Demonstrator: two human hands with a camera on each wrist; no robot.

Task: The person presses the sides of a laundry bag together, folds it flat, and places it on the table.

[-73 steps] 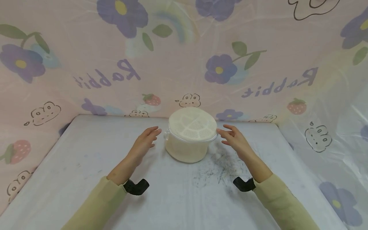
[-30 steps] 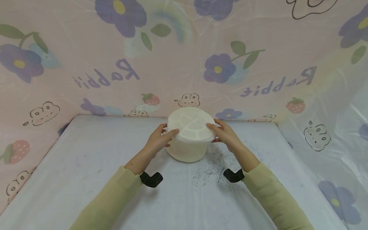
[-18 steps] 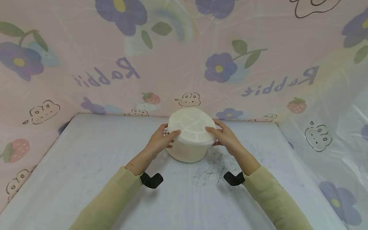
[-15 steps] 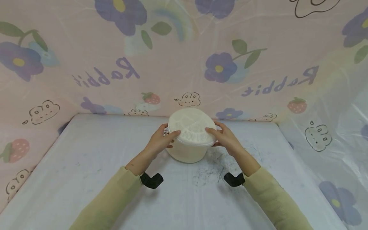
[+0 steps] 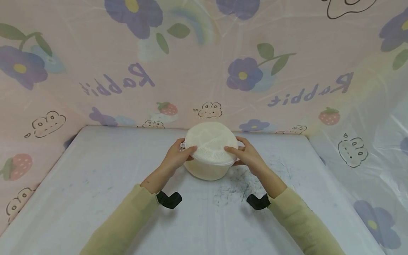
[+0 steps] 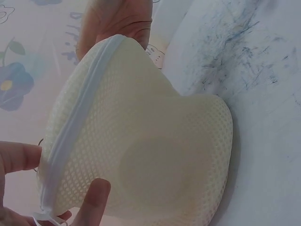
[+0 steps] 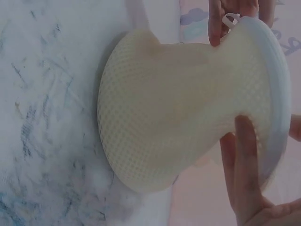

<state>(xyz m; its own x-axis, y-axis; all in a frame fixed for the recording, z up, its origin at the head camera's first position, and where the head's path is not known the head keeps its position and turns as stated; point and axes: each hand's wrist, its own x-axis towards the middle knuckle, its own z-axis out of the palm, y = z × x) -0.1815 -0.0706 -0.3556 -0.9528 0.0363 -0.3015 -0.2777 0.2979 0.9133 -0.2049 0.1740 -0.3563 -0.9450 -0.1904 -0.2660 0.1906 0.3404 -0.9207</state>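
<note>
A cream mesh laundry bag (image 5: 207,172), round with a flat top, stands on the white-covered table. My left hand (image 5: 173,156) grips its top edge on the left, thumb on the lid and fingers against the side. Across from it, my right hand (image 5: 250,156) holds the right edge the same way. A white zipper band (image 6: 77,122) runs round the rim in the left wrist view. The soft side wall (image 7: 164,99) bends inward below the rim in the right wrist view, where a small white loop (image 7: 230,20) shows near the left hand's fingers.
The white table cover (image 5: 105,198) has dark smudges (image 5: 239,187) right of the bag. A pink printed curtain (image 5: 191,71) hangs behind and along both sides. Each wrist carries a black curved mount (image 5: 169,200).
Both hands have come in from the sides and taken hold of the bag's top edge. The top has since sunk a little toward the table; the base has stayed in place.
</note>
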